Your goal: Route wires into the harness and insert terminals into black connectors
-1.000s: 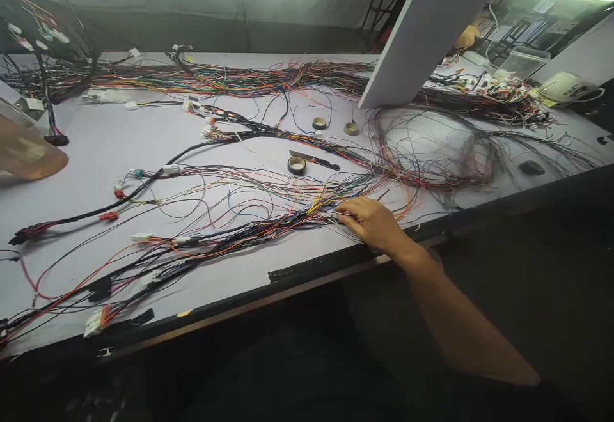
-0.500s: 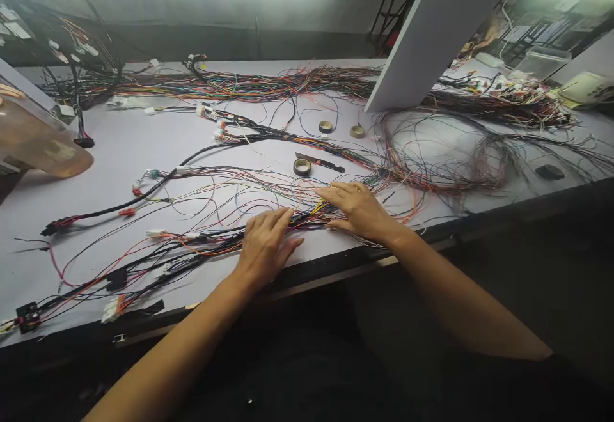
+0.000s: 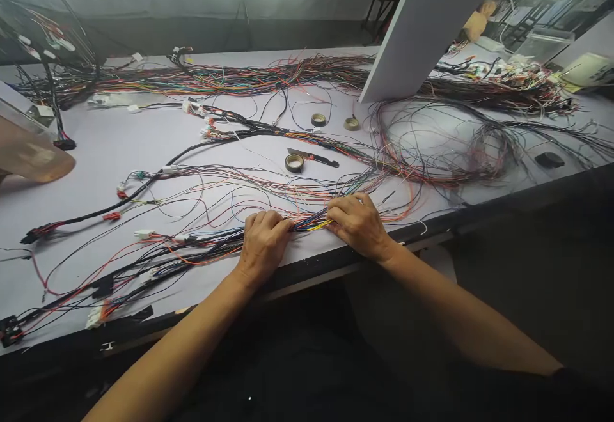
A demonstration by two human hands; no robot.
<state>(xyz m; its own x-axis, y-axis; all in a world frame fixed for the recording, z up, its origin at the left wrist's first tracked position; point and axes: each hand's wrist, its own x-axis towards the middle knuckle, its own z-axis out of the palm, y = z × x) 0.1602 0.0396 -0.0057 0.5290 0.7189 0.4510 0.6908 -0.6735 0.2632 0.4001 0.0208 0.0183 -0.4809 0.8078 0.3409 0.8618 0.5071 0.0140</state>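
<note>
Both hands are closed on one bundle of wires (image 3: 309, 224) lying low and centre in the frame, near the front edge of the tabletop (image 3: 86, 160). The left hand (image 3: 263, 243) has its fingers curled over the bundle, pinning it to the surface; the right hand (image 3: 357, 224), just beside it, pinches the strands where they fan out toward the right. A short span of yellow, blue and red wires shows between the two hands. The bundle looks light, limp and prone to tangling, with thin strands that would slip apart; it is best gripped where the wires run together, not at the loose ends. Above centre lie a roll of tape (image 3: 294, 163) and a knife (image 3: 314, 157). More wire runs along the far edge.
</note>
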